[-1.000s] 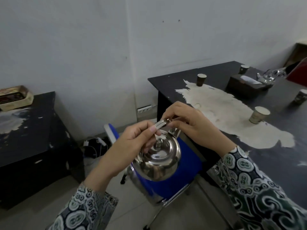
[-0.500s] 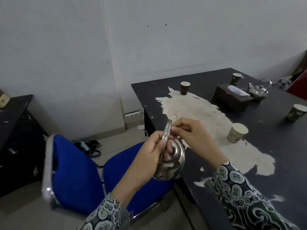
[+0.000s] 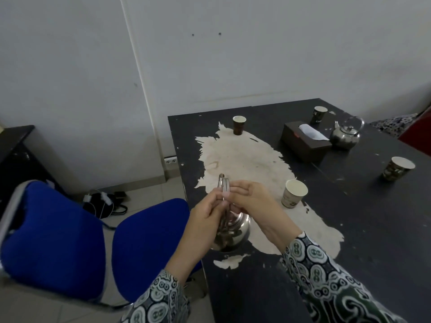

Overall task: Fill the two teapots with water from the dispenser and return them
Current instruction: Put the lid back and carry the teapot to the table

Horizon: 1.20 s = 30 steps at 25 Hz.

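The steel teapot (image 3: 233, 231) hangs at the near-left edge of the surface (image 3: 349, 229), over the worn pale patch, its handle (image 3: 223, 190) raised upright and pinched from both sides: the left hand (image 3: 205, 220) grips it with thumb and fingers, and the right hand (image 3: 254, 203) closes its fingertips on the same handle from the other side. Whether the pot's base already touches the surface or hovers just above it cannot be told. The second teapot (image 3: 344, 136) stands by itself near the far right of the surface, just beside a dark tissue box (image 3: 303, 145). Four paper cups (image 3: 294, 193) are spread around the surface, the nearest just right of the hands. A blue chair (image 3: 70, 241) sits off the left edge. No dispenser is in view. Whether either pot holds water cannot be seen, so progress is a guess: this pot looks to be at the surface either for setting down or for carrying off.
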Each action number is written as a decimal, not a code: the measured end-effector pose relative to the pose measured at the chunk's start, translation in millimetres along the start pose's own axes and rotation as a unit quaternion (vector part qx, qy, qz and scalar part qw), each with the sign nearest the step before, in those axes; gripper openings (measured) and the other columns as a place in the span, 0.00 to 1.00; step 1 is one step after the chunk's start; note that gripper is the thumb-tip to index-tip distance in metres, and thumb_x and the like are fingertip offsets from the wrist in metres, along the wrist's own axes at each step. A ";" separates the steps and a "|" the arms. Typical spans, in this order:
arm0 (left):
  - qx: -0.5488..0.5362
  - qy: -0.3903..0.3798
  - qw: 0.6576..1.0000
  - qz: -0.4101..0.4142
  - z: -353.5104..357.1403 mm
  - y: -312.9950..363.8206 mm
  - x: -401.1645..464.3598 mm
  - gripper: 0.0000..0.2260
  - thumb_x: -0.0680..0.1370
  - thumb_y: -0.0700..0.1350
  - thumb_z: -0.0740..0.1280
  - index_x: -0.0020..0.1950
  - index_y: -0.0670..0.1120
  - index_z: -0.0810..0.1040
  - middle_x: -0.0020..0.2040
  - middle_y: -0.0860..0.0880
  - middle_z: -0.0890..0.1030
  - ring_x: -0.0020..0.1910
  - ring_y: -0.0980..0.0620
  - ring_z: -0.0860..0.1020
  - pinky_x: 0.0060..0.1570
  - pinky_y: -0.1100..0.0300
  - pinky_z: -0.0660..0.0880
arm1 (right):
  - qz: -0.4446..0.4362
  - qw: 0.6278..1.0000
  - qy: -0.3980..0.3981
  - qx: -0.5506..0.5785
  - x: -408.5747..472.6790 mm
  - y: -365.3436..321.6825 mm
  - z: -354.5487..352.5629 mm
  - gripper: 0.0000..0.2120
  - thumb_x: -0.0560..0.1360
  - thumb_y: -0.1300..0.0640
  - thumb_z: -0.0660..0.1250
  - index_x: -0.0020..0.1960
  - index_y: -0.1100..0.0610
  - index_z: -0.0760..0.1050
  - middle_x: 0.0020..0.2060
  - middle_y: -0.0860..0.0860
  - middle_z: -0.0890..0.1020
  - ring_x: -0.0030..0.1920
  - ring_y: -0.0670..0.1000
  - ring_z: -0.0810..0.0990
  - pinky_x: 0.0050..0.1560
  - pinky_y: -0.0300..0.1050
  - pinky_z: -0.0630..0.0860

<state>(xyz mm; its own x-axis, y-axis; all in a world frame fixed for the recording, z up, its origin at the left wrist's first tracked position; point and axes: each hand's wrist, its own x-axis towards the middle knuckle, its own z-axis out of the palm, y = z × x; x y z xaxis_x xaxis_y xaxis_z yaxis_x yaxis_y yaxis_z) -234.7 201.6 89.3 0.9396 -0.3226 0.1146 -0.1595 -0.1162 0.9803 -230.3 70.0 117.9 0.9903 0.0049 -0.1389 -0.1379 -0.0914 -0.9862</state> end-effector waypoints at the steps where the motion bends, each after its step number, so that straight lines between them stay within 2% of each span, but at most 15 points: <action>1: 0.029 -0.009 0.999 0.010 2.8 -1.4 8.0 0.08 0.79 0.41 0.62 0.51 0.51 0.80 0.42 0.54 0.84 0.44 0.59 0.82 0.48 0.66 0.78 | 0.004 1.000 0.008 -0.001 2.8 1.3 -7.0 0.09 0.72 0.62 0.67 0.52 0.60 0.78 0.49 0.66 0.82 0.49 0.65 0.81 0.52 0.53 0.78; 4: 0.108 -0.005 0.993 0.047 14.2 -6.4 33.2 0.05 0.75 0.44 0.69 0.50 0.51 0.81 0.42 0.54 0.84 0.43 0.62 0.81 0.47 0.69 0.76 | 0.017 1.000 0.007 0.015 16.3 0.4 -35.1 0.10 0.73 0.64 0.66 0.54 0.61 0.77 0.47 0.57 0.85 0.47 0.54 0.84 0.49 0.45 0.80; 8: 0.104 0.030 0.993 0.045 21.6 -14.9 70.9 0.04 0.76 0.46 0.68 0.45 0.49 0.82 0.40 0.53 0.84 0.43 0.59 0.81 0.48 0.64 0.77 | 0.057 0.997 -0.003 0.056 50.4 -10.1 -78.4 0.08 0.75 0.66 0.62 0.52 0.59 0.76 0.46 0.54 0.85 0.44 0.49 0.84 0.44 0.41 0.81; 11: 0.103 0.059 0.993 0.000 31.0 -31.0 101.5 0.05 0.78 0.44 0.65 0.47 0.48 0.81 0.41 0.54 0.84 0.45 0.59 0.80 0.49 0.65 0.75 | 0.081 0.995 -0.036 0.052 82.7 -21.4 -115.9 0.09 0.76 0.69 0.59 0.53 0.61 0.75 0.44 0.54 0.83 0.39 0.47 0.81 0.39 0.40 0.81; 14: 0.156 0.022 0.985 -0.064 49.0 -53.8 131.1 0.07 0.79 0.42 0.63 0.51 0.50 0.79 0.49 0.56 0.81 0.50 0.58 0.78 0.47 0.70 0.72 | 0.087 0.994 -0.061 -0.010 120.3 -30.9 -155.5 0.10 0.76 0.70 0.57 0.52 0.60 0.74 0.42 0.53 0.81 0.37 0.46 0.79 0.41 0.41 0.79; 17: 0.213 0.015 0.972 -0.102 70.0 -77.4 158.2 0.09 0.79 0.41 0.62 0.57 0.48 0.77 0.57 0.51 0.78 0.58 0.54 0.75 0.57 0.63 0.71 | 0.076 0.991 -0.077 -0.074 165.1 -28.8 -191.1 0.12 0.77 0.70 0.56 0.52 0.60 0.74 0.40 0.53 0.80 0.36 0.46 0.76 0.44 0.40 0.74; 20: 0.250 0.007 0.956 -0.150 88.6 -108.5 180.5 0.15 0.78 0.41 0.62 0.64 0.48 0.73 0.65 0.48 0.71 0.67 0.51 0.68 0.66 0.58 0.65 | 0.055 0.980 -0.092 -0.170 210.5 -15.6 -217.0 0.13 0.76 0.72 0.55 0.55 0.65 0.74 0.37 0.54 0.79 0.36 0.47 0.74 0.43 0.39 0.72; 23: 0.341 -0.042 0.911 -0.229 109.3 -147.2 202.0 0.28 0.76 0.43 0.66 0.74 0.52 0.60 0.77 0.46 0.57 0.76 0.43 0.54 0.74 0.50 0.53 | 0.037 0.949 -0.120 -0.289 251.0 7.6 -232.7 0.16 0.72 0.77 0.55 0.55 0.68 0.76 0.39 0.57 0.78 0.34 0.45 0.73 0.36 0.31 0.71; 24: 0.373 -0.055 0.890 -0.256 114.0 -159.4 209.0 0.32 0.75 0.44 0.67 0.75 0.56 0.56 0.78 0.48 0.50 0.77 0.41 0.48 0.75 0.44 0.48 | 0.034 0.940 -0.129 -0.315 263.6 15.5 -236.9 0.17 0.71 0.78 0.55 0.54 0.68 0.76 0.41 0.58 0.78 0.35 0.45 0.73 0.35 0.30 0.71; 26: 0.387 -0.070 0.861 -0.322 123.2 -174.3 218.9 0.40 0.73 0.46 0.70 0.75 0.62 0.49 0.78 0.52 0.41 0.76 0.37 0.39 0.71 0.33 0.45 | 0.032 0.930 -0.139 -0.338 286.3 32.3 -248.1 0.18 0.70 0.78 0.55 0.54 0.69 0.77 0.44 0.59 0.77 0.40 0.49 0.75 0.38 0.33 0.71; 29: 0.429 -0.105 0.813 -0.381 129.5 -190.9 217.4 0.45 0.70 0.54 0.73 0.76 0.61 0.45 0.78 0.50 0.39 0.76 0.36 0.40 0.70 0.29 0.46 | 0.017 0.925 -0.158 -0.345 309.7 47.0 -261.0 0.17 0.71 0.76 0.56 0.55 0.69 0.76 0.46 0.58 0.77 0.48 0.52 0.74 0.44 0.38 0.72; 30: 0.429 -0.103 0.805 -0.396 132.5 -193.3 213.4 0.44 0.71 0.52 0.72 0.76 0.61 0.45 0.78 0.49 0.38 0.76 0.36 0.39 0.69 0.29 0.47 | 0.012 0.924 -0.164 -0.345 316.4 49.7 -263.1 0.16 0.72 0.76 0.56 0.55 0.68 0.76 0.47 0.58 0.77 0.48 0.52 0.74 0.48 0.40 0.72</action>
<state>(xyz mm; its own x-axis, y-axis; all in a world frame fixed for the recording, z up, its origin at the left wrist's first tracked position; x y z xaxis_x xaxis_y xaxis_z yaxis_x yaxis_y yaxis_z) -43.5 30.8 -97.0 0.7935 0.0339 -0.6076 0.2323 -0.9397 0.2509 80.8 -194.9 48.5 0.9127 0.2868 -0.2913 -0.0031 -0.7077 -0.7065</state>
